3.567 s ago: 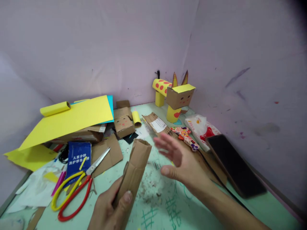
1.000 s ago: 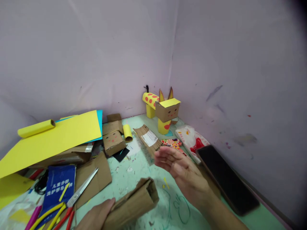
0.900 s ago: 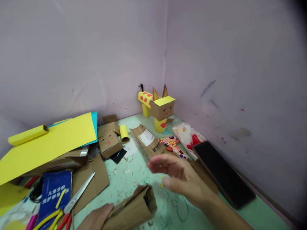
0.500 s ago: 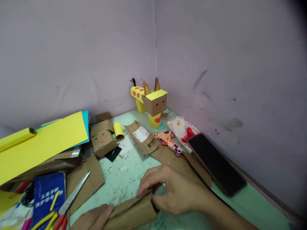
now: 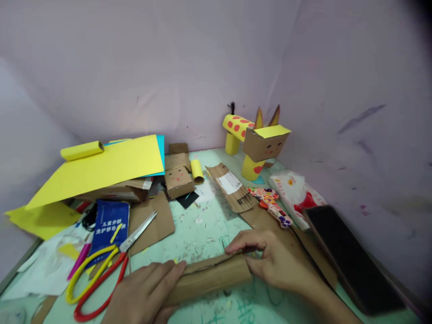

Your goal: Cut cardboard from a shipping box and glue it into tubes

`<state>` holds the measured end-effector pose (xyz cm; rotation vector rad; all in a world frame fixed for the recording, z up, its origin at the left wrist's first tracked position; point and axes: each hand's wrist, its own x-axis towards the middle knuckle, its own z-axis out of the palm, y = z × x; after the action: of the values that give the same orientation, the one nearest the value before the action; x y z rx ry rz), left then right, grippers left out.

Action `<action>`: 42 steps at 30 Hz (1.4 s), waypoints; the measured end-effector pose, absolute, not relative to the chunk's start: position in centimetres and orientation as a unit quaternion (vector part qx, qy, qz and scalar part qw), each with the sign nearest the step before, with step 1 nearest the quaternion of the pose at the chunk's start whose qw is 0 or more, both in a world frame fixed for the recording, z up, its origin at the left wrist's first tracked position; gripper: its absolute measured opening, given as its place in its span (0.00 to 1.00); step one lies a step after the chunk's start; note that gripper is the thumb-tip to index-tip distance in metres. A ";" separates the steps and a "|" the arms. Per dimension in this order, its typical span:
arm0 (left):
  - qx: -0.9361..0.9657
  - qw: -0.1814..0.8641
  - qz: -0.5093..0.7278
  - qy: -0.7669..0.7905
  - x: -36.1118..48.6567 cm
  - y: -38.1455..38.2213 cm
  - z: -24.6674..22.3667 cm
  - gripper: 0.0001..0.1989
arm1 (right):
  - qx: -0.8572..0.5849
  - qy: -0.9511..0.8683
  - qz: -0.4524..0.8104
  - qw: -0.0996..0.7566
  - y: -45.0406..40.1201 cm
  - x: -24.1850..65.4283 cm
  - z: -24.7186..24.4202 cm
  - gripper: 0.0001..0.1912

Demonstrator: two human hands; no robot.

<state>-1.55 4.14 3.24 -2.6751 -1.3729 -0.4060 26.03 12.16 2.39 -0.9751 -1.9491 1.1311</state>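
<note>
A folded piece of brown cardboard (image 5: 212,279) lies across the near part of the table, a long seam running along its top. My left hand (image 5: 148,288) wraps over its left end, fingers pressed on the top. At the right end my right hand (image 5: 266,258) pinches the edge between thumb and fingers. Left of my left hand lie scissors (image 5: 123,256) with one yellow and one red handle loop, blades pointing away. The cardboard's underside is hidden.
A cardboard-headed yellow animal (image 5: 266,146) stands at the back corner. Yellow sheets (image 5: 111,168) are piled at left by a blue packet (image 5: 111,225). A patterned glue gun (image 5: 275,209), its cord trailing, and a black phone (image 5: 351,261) lie at right. A small cardboard box (image 5: 178,182) sits behind.
The view has swung left, so things appear farther right and the scissors show whole. Both hands still hold the cardboard, whose open right end now looks pressed flatter.
</note>
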 end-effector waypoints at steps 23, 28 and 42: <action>-0.842 -0.052 -0.032 -0.535 1.5 2.2 2.6 0.38 | -0.287 -0.901 0.130 0.298 7.3 24.6 0.4 0.09; -0.836 -0.014 -0.085 -0.541 0.5 2.8 2.5 0.37 | -0.297 -0.880 0.125 0.348 7.0 24.5 -1.5 0.10; -0.810 -0.093 -0.199 -0.544 0.3 4.0 2.8 0.14 | -0.358 -0.855 0.230 0.296 8.1 24.1 0.2 0.18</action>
<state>0.26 3.96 2.83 -2.7063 -1.8175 -0.6647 24.06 8.14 0.17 -0.9526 -2.2748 0.6122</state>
